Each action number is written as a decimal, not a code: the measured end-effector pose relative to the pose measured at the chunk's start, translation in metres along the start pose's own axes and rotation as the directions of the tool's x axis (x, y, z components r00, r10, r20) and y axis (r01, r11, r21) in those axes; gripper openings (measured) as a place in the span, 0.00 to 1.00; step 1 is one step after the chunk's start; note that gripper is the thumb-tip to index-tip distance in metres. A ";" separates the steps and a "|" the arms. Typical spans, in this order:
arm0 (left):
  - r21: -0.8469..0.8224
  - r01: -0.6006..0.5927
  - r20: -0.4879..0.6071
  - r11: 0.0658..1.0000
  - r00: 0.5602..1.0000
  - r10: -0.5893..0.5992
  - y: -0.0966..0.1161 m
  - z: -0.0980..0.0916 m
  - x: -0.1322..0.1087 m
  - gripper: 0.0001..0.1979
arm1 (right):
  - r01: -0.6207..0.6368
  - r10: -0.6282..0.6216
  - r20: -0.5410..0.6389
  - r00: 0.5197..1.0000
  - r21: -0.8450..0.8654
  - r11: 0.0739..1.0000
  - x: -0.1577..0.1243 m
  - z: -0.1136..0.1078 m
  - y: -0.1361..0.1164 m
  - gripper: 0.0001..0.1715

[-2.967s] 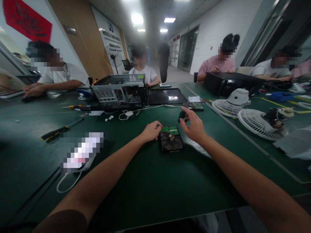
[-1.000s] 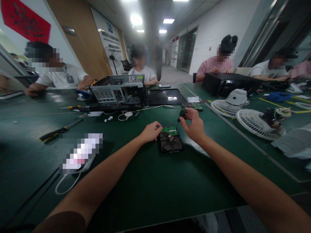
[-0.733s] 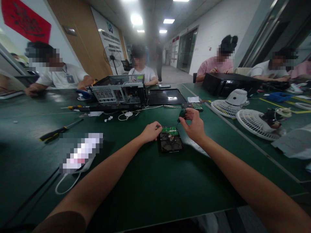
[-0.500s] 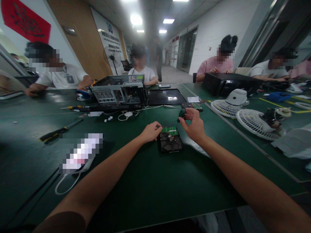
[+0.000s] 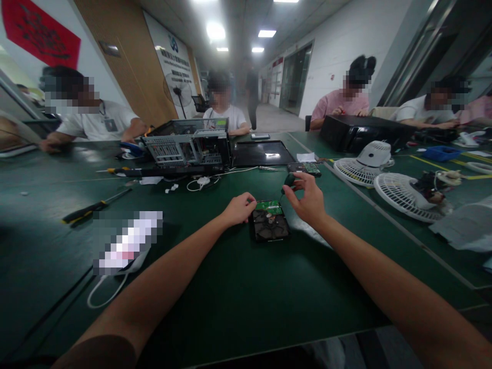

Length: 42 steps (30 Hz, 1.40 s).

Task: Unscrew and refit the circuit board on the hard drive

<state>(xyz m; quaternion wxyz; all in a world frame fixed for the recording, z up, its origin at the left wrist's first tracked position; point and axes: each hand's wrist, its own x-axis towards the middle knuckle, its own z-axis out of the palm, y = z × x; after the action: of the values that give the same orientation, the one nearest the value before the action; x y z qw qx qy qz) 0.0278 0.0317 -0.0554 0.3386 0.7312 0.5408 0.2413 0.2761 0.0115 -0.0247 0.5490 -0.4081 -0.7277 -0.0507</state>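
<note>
A hard drive (image 5: pixel 271 226) lies flat on the green table, its green circuit board (image 5: pixel 269 207) facing up at the far end. My left hand (image 5: pixel 240 209) grips the drive's far left edge, fingers closed on it. In my right hand (image 5: pixel 308 199) is a screwdriver with a dark green handle (image 5: pixel 289 180), pinched between thumb and fingers. Its thin shaft slants down to the drive's far right corner. Whether the tip sits in a screw is too small to tell.
Beyond the drive stand an opened computer case (image 5: pixel 184 148), a black panel (image 5: pixel 263 153) and another circuit board (image 5: pixel 309 169). Fan parts (image 5: pixel 403 192) lie to the right. On the left are a yellow-black screwdriver (image 5: pixel 86 211) and a blurred-out phone (image 5: pixel 128 243). Several people sit around the table.
The screwdriver handle and my right hand have shifted very slightly to the right. My left hand and the hard drive stay in place.
</note>
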 end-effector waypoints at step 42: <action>-0.007 0.005 -0.005 1.000 1.000 -0.006 -0.002 0.001 0.001 0.09 | 0.112 -0.110 0.024 0.994 -0.105 0.988 0.006 -0.009 0.001 0.18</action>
<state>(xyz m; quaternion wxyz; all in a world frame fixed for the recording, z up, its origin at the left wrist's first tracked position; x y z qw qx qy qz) 0.0273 0.0324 -0.0572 0.3403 0.7280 0.5429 0.2439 0.2827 0.0107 -0.0162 0.5163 -0.3960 -0.7504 -0.1161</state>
